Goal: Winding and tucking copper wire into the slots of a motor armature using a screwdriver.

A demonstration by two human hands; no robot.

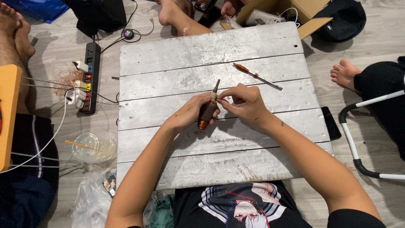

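Copper-wound motor armature (207, 112) gripped over the whitewashed board (177, 63)
It's clamped in the left hand (192, 114), shaft tilted up and away, while its upper end is pinched by the right hand (244, 103) fingertips; an orange-handled screwdriver (257, 76) is left beyond.

A worn white plank board (168, 63) carries an orange-handled screwdriver (256, 76).

The left hand (192, 112) wraps the middle of the motor rotor (207, 112), so only its shaft tip and copper end show. What the right hand (242, 103) pinches at the rotor's neck is too small to tell. Beyond the board's far right corner, the cardboard box (291, 10) is cut off by the top edge. The bare feet (177, 12) there are cropped too.
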